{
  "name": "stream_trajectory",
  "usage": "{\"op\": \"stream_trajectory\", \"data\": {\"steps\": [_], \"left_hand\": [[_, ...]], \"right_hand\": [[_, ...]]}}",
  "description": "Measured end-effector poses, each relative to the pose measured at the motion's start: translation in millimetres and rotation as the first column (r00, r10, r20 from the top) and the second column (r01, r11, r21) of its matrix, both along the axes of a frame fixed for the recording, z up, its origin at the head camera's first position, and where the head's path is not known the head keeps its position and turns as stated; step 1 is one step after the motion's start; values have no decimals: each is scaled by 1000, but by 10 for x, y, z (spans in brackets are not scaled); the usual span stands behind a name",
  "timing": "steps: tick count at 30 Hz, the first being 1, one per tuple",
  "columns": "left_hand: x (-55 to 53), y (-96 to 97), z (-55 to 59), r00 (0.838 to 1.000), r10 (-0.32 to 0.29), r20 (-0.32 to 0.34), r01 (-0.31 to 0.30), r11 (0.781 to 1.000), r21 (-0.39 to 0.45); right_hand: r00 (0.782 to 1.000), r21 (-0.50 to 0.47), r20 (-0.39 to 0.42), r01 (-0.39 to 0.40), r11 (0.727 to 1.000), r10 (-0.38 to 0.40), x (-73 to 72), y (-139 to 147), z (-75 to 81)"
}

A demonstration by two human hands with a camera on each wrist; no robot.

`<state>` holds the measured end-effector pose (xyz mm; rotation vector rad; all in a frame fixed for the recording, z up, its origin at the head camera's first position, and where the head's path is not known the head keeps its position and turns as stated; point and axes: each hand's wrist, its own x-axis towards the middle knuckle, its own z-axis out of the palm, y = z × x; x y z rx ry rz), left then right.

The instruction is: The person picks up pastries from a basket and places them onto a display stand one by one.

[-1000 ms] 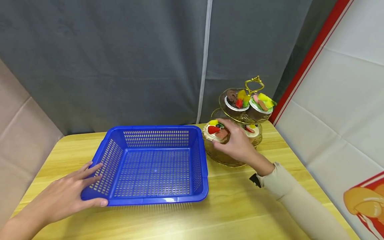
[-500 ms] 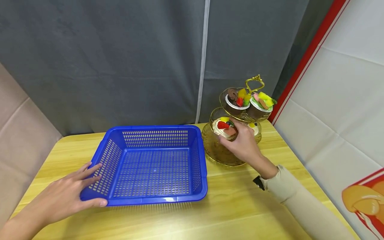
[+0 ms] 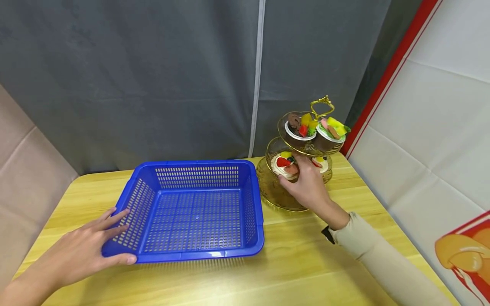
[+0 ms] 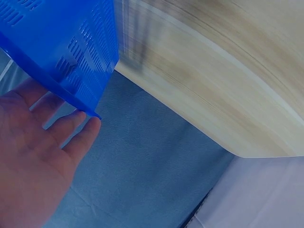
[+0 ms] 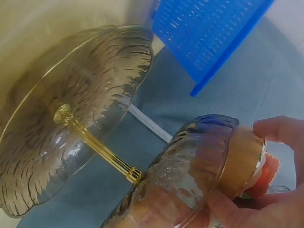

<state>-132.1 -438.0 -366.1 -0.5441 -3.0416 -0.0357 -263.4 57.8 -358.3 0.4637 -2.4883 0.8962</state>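
Observation:
My right hand (image 3: pixel 308 183) holds a cupcake (image 3: pixel 281 166) with white cream, a strawberry and yellow fruit, at the middle tier of a three-tier cake stand (image 3: pixel 283 195). In the right wrist view, thumb and fingers grip either side of the brown-sided cupcake (image 5: pixel 242 161), which is up against the clear tier plate. Another cream cupcake (image 3: pixel 323 165) stands on that tier, partly behind my hand. My left hand (image 3: pixel 82 246) rests on the left rim of a blue plastic basket (image 3: pixel 199 256), its fingers spread and fairly straight; the left wrist view has them touching the rim.
Two dark cupcakes, one with chocolate and fruit (image 3: pixel 301 131) and one with green cream (image 3: pixel 332 135), occupy the top tier below a gold handle (image 3: pixel 323 106). The bottom tier projects beneath. A grey curtain (image 3: pixel 153 85) backs the wooden table (image 3: pixel 214 284).
My right hand has carried the cupcake rightward from beside the basket's right edge and down onto the stand's middle tier. The left hand has stayed at the basket's rim.

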Motion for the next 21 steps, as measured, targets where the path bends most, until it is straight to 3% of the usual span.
{"op": "stream_trajectory", "data": {"steps": [14,21], "left_hand": [[0,-12,-19,1000,-2,-12,2,1000,-5],[-12,-16,-6,1000,-15,-23,15,1000,3]], "right_hand": [[1000,63,21,2,998,-4,76,-49,-70],[996,87,-88,18,996,-10,241,-26,-55]]}}
